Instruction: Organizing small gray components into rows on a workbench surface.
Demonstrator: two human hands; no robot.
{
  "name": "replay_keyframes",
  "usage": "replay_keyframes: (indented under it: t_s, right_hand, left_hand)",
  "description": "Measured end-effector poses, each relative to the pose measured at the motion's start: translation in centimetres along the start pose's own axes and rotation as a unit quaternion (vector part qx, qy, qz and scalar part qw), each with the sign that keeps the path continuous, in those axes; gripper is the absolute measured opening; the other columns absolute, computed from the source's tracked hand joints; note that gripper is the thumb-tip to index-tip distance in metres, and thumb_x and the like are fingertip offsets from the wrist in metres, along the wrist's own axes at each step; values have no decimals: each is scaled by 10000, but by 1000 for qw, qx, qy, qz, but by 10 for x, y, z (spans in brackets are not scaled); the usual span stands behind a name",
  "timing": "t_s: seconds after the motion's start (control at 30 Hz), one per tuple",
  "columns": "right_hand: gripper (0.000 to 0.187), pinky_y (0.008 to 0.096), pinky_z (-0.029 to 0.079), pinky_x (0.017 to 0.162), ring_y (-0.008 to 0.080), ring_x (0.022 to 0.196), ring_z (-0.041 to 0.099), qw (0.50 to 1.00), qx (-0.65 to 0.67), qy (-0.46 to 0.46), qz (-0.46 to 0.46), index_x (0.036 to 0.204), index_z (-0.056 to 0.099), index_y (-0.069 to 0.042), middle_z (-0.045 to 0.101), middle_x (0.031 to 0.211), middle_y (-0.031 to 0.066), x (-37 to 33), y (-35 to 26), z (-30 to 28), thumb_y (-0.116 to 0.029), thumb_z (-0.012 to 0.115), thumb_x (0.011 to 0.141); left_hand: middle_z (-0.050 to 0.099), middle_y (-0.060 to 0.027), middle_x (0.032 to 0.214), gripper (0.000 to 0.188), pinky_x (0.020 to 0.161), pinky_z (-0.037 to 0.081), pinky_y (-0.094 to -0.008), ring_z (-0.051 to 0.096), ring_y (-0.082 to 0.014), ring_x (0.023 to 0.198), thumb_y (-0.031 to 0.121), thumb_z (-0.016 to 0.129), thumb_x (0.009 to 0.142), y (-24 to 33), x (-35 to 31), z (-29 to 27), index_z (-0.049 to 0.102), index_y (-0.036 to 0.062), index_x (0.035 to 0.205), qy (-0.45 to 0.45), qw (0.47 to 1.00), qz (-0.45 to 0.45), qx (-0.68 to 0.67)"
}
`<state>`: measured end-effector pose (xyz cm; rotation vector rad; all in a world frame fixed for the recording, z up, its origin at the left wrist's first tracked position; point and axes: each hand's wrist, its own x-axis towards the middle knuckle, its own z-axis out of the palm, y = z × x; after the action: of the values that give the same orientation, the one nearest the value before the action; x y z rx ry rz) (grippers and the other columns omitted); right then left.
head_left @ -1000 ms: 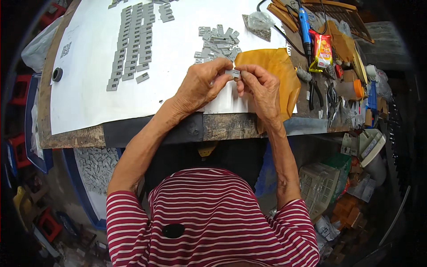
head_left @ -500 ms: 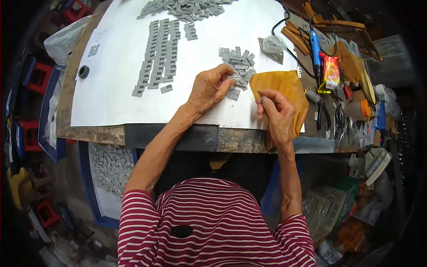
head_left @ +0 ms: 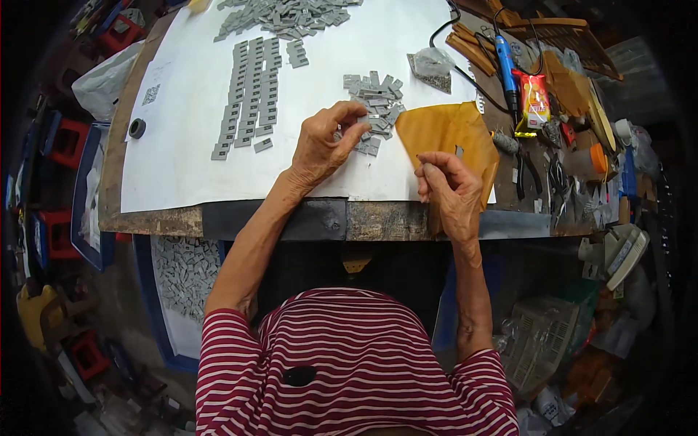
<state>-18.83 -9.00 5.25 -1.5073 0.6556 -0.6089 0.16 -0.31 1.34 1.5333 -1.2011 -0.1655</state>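
Observation:
My left hand point(head_left: 325, 145) is curled at the near edge of a small pile of flat grey metal pieces point(head_left: 378, 98). Its thumb and index finger bend toward each other; what they hold, if anything, is hidden. My right hand point(head_left: 452, 192) is closed in a pinch over the near part of a yellow-brown paper sheet point(head_left: 443, 127). Whatever sits between those fingertips is too small to make out. One grey piece point(head_left: 459, 151) shows on the paper just beyond the knuckles. Overlapping columns of grey pieces point(head_left: 251, 91) lie farther left on white paper point(head_left: 174, 167).
A bigger grey heap point(head_left: 291, 16) lies at the back. To the right are a bag of small parts point(head_left: 430, 69), a blue electric screwdriver point(head_left: 507, 65), a red-and-yellow packet point(head_left: 534, 105) and pliers point(head_left: 529, 174). A tape roll point(head_left: 137, 128) sits left; a blue tray point(head_left: 163, 320) of pieces stands below.
The whole view has shifted slightly. My right hand sits a little lower against the brown paper, and a grey piece now shows beyond its knuckles. The left hand keeps its curled shape.

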Motion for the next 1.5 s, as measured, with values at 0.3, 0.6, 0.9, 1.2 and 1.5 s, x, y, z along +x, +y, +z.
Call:
replay_keyframes:
  t_s: [0.3,0.6,0.9,1.2,1.5]
  right_hand:
    - [164,179,424,509,60,593,515,999,-27,-35,19,990,556,58,568,767,46,-6,10,2,-31,498,866]
    - [161,176,419,505,56,587,515,997,-29,-46,52,987,563,50,571,766,43,-3,16,4,-39,501,867]
    - [156,179,421,507,59,595,515,997,-19,-55,57,984,561,48,568,762,45,1,19,6,-40,502,869]
    - [145,181,408,501,63,591,513,997,-28,-65,43,974,562,49,568,753,47,-16,9,2,-16,503,858]
    - [136,180,403,497,56,586,507,997,-5,-70,39,969,567,38,560,749,38,-38,3,-12,-24,505,866]
  left_hand:
    - [627,-68,805,211,581,465,-225,596,-115,673,49,655,750,3,-4,6,589,3,945,-65,998,-7,-19]
    - [625,-75,787,207,586,465,-237,587,-113,663,56,642,764,3,-5,8,584,-6,952,-103,992,-26,-62]
    - [621,-71,765,207,604,457,-233,585,-116,679,68,645,761,5,-1,5,588,-12,943,-116,991,-45,-43]
    - [602,-36,694,174,563,425,-200,542,-75,630,63,620,775,-6,7,-4,586,-14,928,-24,992,-120,-34]
    - [544,-27,576,134,478,386,-227,458,-69,510,101,606,764,-54,30,-20,598,-17,827,68,985,-131,93]
